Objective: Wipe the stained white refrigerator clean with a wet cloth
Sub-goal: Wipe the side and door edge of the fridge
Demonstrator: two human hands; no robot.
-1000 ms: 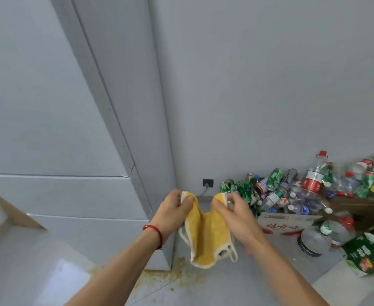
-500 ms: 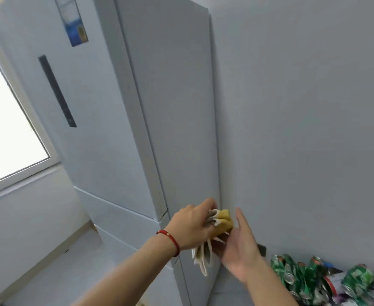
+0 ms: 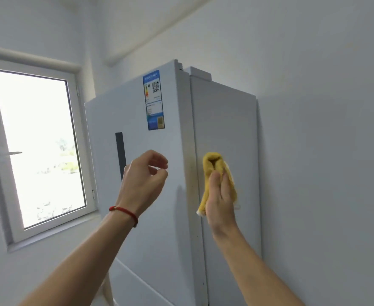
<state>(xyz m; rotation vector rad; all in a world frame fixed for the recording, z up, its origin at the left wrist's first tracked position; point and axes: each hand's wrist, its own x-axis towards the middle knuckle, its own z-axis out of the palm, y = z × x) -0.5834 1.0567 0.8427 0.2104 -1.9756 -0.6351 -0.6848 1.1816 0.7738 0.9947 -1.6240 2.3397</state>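
Two hands are up in front of the tall white refrigerator [image 3: 170,195]. On the right, the right hand [image 3: 220,202] lies flat with its fingers [image 3: 214,184] straight and close together, pressing the yellow cloth [image 3: 213,166] on the fridge's side wall, near the front corner. This cloth looks soft and bunched, with a white edge hanging below. On the other side, the left hand [image 3: 141,180] holds nothing; its fingers are loosely curled in the air before the smooth, flat door. A thin red string [image 3: 124,212] goes round that wrist. Half a second ago both hands held the cloth together low down; now they are higher and apart. Further back, a blue sticker [image 3: 154,100] and a dark strip [image 3: 120,155] sit on the door. Behind, to the left, a bright window [image 3: 36,142] shines in the plain wall.
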